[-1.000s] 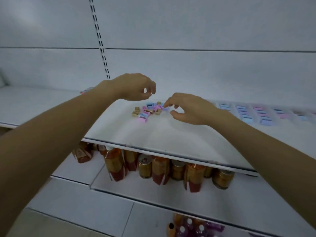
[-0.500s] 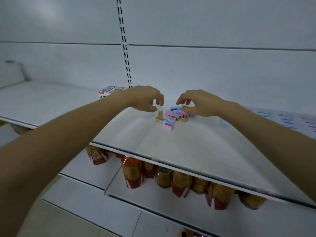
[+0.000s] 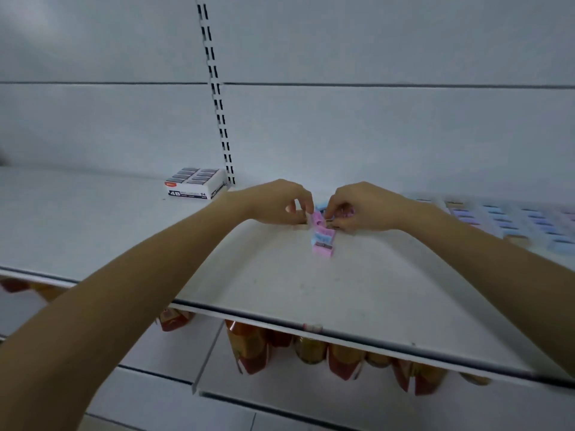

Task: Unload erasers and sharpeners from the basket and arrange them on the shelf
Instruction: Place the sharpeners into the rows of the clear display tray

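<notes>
**Progress.** The basket is not in view, so what is left in it cannot be told. On the shelf (image 3: pixel 280 284), rows of pale blue, lilac and pink pieces (image 3: pixel 513 219) are already laid out in lines at the right; they are too blurred to tell erasers from sharpeners. A small cluster of sharpeners (image 3: pixel 323 236) lies loose near the middle of the shelf, well back from the front edge, with 1 pink sharpener (image 3: pixel 323 248) nearest the viewer. Judgement: the task is partly done, and this cluster is not yet set in rows.

**Hands.** The left hand (image 3: pixel 273 202) has its fingers curled, with thumb and forefinger pinching a pink piece at the cluster's rear. The right hand (image 3: pixel 364 206) is curled over the cluster's right side and grasps pieces there; how many cannot be told.

**Containers.** A white box (image 3: pixel 194 183), marked 4B and 24, stands at the back of the shelf beside the slotted upright (image 3: pixel 217 113). Its top shows dark rectangles in 2 columns; whether it is open cannot be told. Bottles and cans (image 3: pixel 249 353) stand on the shelf below.
</notes>
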Demonstrator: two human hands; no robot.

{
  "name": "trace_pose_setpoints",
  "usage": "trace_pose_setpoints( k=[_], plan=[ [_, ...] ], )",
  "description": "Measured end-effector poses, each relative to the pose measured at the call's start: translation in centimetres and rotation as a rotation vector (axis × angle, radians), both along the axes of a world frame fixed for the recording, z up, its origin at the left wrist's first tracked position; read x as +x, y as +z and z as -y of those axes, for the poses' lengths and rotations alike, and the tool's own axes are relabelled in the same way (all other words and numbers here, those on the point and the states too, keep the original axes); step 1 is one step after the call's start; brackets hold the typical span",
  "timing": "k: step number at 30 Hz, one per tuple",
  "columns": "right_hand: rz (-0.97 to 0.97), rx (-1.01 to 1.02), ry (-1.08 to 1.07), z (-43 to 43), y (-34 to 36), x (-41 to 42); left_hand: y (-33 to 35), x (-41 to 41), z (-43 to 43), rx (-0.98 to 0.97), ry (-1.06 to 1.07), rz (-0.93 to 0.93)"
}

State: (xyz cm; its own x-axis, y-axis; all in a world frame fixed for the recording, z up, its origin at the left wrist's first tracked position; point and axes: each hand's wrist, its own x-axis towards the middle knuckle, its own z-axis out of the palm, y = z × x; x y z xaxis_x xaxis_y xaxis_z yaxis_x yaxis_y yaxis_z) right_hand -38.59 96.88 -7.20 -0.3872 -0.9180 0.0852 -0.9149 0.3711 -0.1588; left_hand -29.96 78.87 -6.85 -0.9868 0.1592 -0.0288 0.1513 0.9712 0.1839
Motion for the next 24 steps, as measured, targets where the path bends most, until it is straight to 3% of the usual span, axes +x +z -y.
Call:
trace_pose_setpoints(
  k=[9, 13, 17, 24],
  plan=[
    [0.029, -0.084, -0.186, -0.3, -1.3, 1.3, -2.2, -0.9, 1.7, 0.383, 0.041, -0.108],
    [0.149, -0.364, -0.261, -0.7, -2.3, 2.3, -3.4, -0.5, 2.0, 0.525, 0.081, -0.189],
    [0.187, -0.529, -0.326, -0.8, -2.6, 3.2, -3.9, -0.2, 2.8, 0.483, 0.035, -0.245],
    [0.15, -0.48, -0.358, -0.4, -2.9, 3.5, -4.5, -0.4, 2.6, 0.331, -0.099, -0.277]
  ],
)
